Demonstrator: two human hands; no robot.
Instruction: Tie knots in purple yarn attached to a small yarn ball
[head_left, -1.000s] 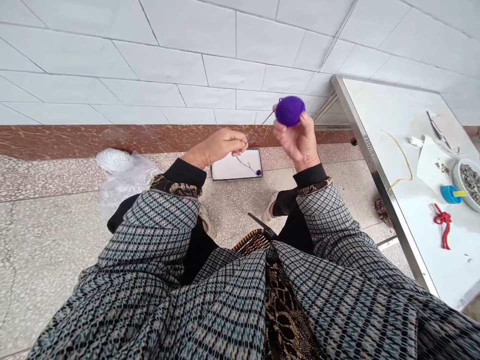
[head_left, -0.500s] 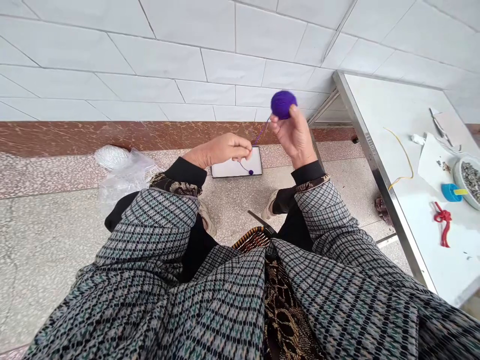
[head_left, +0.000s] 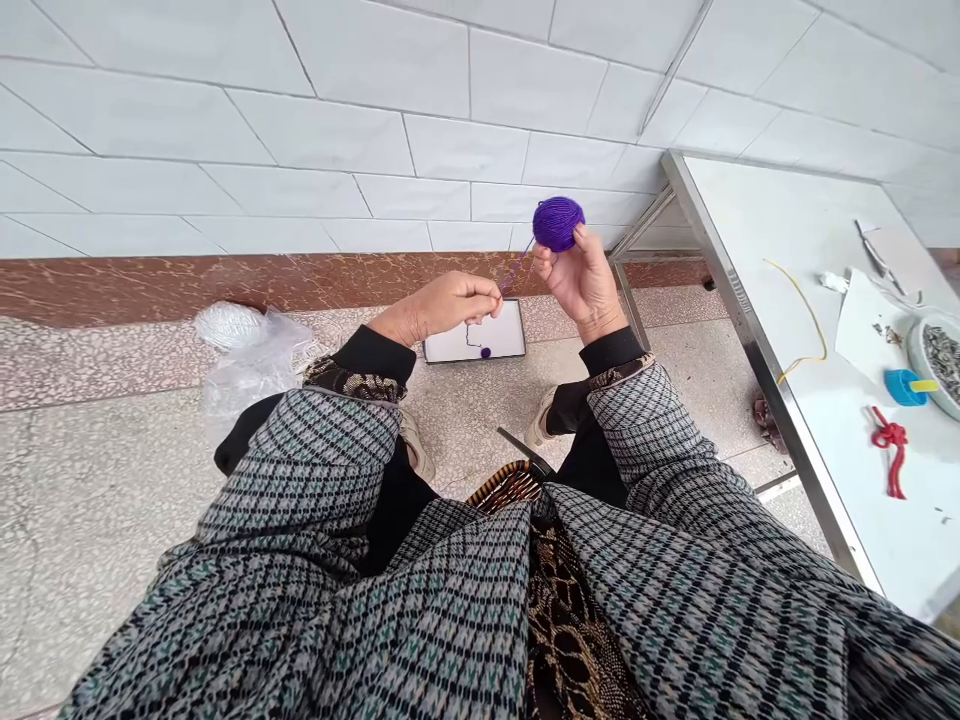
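Observation:
My right hand [head_left: 581, 285] grips a purple ball of yarn [head_left: 557, 222] between thumb and fingers, held up in front of the tiled wall. From the ball a purple yarn strand [head_left: 517, 265] slants down to my left hand [head_left: 456, 302], whose thumb and fingers are pinched on it. Below that hand the strand hangs on to a small dark purple ball [head_left: 485, 352], seen over a white tray [head_left: 454, 345] with a dark rim. Whether the small ball rests on the tray or hangs over it I cannot tell.
On the right stands a metal-edged white table [head_left: 806, 420] with a red knotted cord [head_left: 891, 450], a yellow cord [head_left: 810, 310], a blue cap-like piece [head_left: 904, 387] and a bowl [head_left: 937, 355]. A clear plastic bag [head_left: 255, 370] and white yarn [head_left: 229, 325] lie on the floor at left.
My right hand with the yarn ball has come slightly down and to the left. The small purple ball has shifted left. My left hand keeps its pinch on the strand.

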